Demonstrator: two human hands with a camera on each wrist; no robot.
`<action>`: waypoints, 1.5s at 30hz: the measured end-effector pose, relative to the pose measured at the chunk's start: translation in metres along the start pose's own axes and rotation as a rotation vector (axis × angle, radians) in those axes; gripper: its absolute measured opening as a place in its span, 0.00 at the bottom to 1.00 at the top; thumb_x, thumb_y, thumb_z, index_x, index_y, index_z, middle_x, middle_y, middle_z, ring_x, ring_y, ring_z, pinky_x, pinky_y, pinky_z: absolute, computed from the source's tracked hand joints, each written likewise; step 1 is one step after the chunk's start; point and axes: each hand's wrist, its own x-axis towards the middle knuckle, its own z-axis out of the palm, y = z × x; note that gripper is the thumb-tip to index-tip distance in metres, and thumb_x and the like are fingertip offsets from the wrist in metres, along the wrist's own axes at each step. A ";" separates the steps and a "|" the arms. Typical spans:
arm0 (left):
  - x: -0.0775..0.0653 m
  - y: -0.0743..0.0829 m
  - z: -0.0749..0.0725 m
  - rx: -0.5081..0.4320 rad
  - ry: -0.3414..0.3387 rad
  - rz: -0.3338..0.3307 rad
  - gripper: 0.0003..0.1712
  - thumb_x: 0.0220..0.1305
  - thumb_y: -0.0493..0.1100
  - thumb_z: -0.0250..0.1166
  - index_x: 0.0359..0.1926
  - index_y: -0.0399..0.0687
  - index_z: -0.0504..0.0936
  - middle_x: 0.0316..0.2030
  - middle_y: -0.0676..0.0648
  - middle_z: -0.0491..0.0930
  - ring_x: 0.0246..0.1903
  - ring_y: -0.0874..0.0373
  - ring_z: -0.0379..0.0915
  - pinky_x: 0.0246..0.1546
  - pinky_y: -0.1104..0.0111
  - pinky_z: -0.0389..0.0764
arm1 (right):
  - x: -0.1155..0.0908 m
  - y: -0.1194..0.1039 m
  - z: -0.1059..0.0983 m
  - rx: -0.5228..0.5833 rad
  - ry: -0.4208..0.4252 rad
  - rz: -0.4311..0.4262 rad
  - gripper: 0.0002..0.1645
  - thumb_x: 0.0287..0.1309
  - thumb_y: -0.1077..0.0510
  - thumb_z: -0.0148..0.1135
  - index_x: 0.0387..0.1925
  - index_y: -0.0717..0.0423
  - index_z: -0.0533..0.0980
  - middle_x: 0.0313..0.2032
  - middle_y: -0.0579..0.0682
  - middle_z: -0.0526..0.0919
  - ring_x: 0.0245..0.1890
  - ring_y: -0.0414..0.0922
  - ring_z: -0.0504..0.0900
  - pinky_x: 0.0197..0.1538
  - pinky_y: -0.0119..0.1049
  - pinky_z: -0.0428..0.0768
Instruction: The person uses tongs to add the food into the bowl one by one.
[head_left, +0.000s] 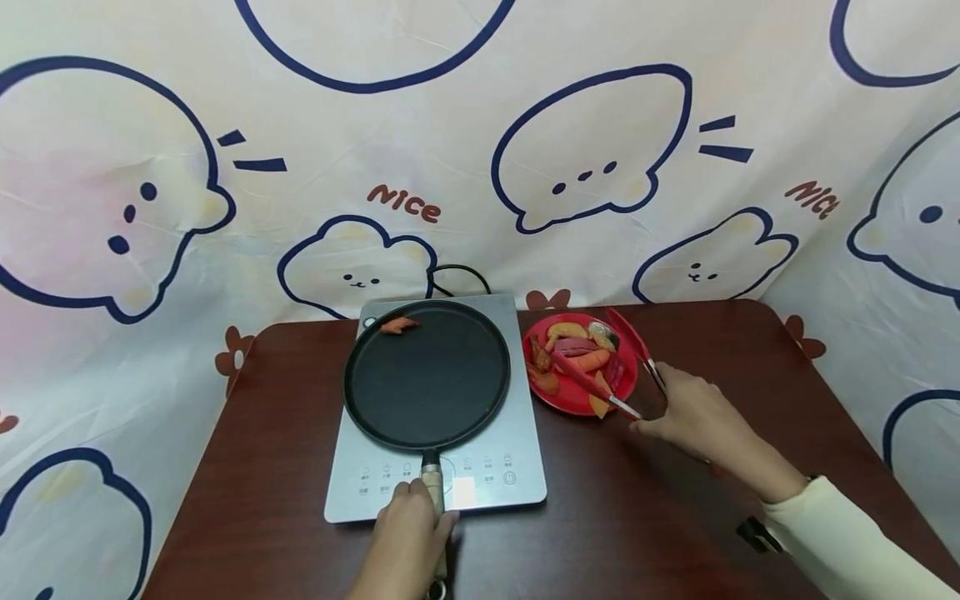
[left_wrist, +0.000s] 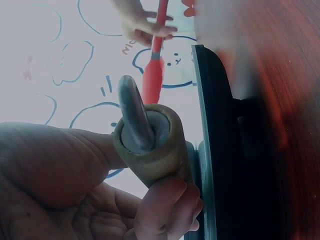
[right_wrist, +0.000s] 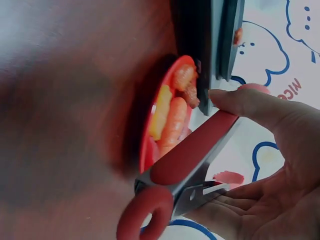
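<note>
My left hand (head_left: 408, 533) grips the wooden handle (left_wrist: 160, 145) of a round black frying pan (head_left: 427, 383). Near the pan's far left rim lies a small orange-brown food piece (head_left: 399, 325). At the right, my right hand (head_left: 693, 417) holds red-and-silver tongs (right_wrist: 195, 147), thumb on one arm and fingers at the other. Their red tips are spread over a red plate (head_left: 562, 402) heaped with several food pieces, among them a sausage-like orange one (right_wrist: 174, 122). From the head view I cannot tell whether a tip touches any food.
The pan stands on a silver induction cooktop (head_left: 517, 467) with a touch panel along its near side. A black cable (head_left: 468, 268) runs behind it. The brown table (head_left: 262, 450) meets a cartoon-printed cloth (head_left: 450, 150) at the back and sides.
</note>
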 end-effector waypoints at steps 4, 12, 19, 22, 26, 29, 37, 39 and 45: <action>-0.001 -0.001 -0.001 -0.006 0.011 0.025 0.26 0.49 0.44 0.74 0.37 0.23 0.76 0.24 0.44 0.70 0.23 0.54 0.73 0.26 0.61 0.79 | -0.014 0.005 0.003 -0.027 -0.060 0.028 0.59 0.31 0.35 0.77 0.58 0.71 0.67 0.39 0.63 0.82 0.27 0.47 0.78 0.28 0.47 0.82; 0.000 0.001 -0.002 0.005 -0.004 -0.004 0.27 0.49 0.44 0.74 0.38 0.22 0.76 0.25 0.43 0.70 0.23 0.54 0.73 0.25 0.61 0.79 | -0.038 0.004 0.010 -0.028 -0.194 0.066 0.43 0.37 0.40 0.75 0.48 0.68 0.75 0.26 0.50 0.81 0.22 0.42 0.77 0.25 0.39 0.77; 0.001 -0.001 -0.003 0.006 -0.004 -0.004 0.29 0.49 0.44 0.74 0.39 0.21 0.76 0.25 0.42 0.71 0.23 0.53 0.74 0.26 0.61 0.79 | -0.040 -0.006 0.012 -0.047 -0.214 0.052 0.30 0.40 0.41 0.73 0.35 0.62 0.78 0.16 0.46 0.74 0.16 0.40 0.71 0.20 0.35 0.70; -0.001 -0.002 -0.002 -0.007 0.000 0.008 0.28 0.50 0.44 0.74 0.39 0.22 0.76 0.25 0.43 0.71 0.23 0.53 0.73 0.26 0.60 0.80 | -0.039 -0.010 0.014 -0.039 -0.209 0.060 0.24 0.39 0.43 0.74 0.27 0.57 0.76 0.14 0.46 0.72 0.14 0.40 0.68 0.18 0.33 0.67; -0.002 -0.002 -0.001 -0.020 0.014 0.023 0.27 0.49 0.44 0.74 0.39 0.23 0.76 0.25 0.43 0.71 0.24 0.53 0.74 0.27 0.60 0.80 | -0.038 -0.014 0.017 -0.044 -0.194 0.072 0.22 0.40 0.45 0.74 0.18 0.54 0.72 0.11 0.43 0.66 0.11 0.38 0.64 0.15 0.30 0.64; -0.002 -0.002 0.000 -0.020 0.019 0.025 0.27 0.49 0.44 0.74 0.39 0.22 0.76 0.25 0.43 0.71 0.24 0.53 0.74 0.26 0.60 0.80 | -0.037 -0.017 0.019 -0.049 -0.180 0.081 0.23 0.40 0.46 0.74 0.13 0.54 0.70 0.08 0.41 0.60 0.09 0.36 0.59 0.14 0.28 0.60; -0.002 -0.002 0.000 -0.008 0.028 0.025 0.27 0.48 0.44 0.74 0.39 0.22 0.76 0.25 0.43 0.71 0.24 0.53 0.74 0.25 0.61 0.79 | -0.037 -0.017 0.022 -0.067 -0.137 -0.011 0.22 0.43 0.51 0.72 0.12 0.53 0.68 0.08 0.40 0.55 0.10 0.36 0.52 0.15 0.28 0.54; -0.002 -0.002 0.000 -0.010 0.031 0.028 0.28 0.48 0.44 0.74 0.39 0.22 0.76 0.25 0.43 0.71 0.24 0.53 0.74 0.26 0.60 0.79 | -0.037 -0.016 0.022 -0.080 -0.129 -0.030 0.19 0.44 0.53 0.70 0.13 0.53 0.68 0.09 0.41 0.58 0.11 0.36 0.54 0.16 0.28 0.54; -0.003 -0.002 0.000 -0.009 0.037 0.041 0.27 0.48 0.44 0.74 0.38 0.22 0.76 0.25 0.43 0.71 0.23 0.53 0.74 0.25 0.60 0.79 | -0.036 -0.013 0.020 -0.119 -0.120 -0.075 0.11 0.44 0.56 0.68 0.19 0.54 0.73 0.10 0.44 0.66 0.11 0.37 0.60 0.17 0.30 0.59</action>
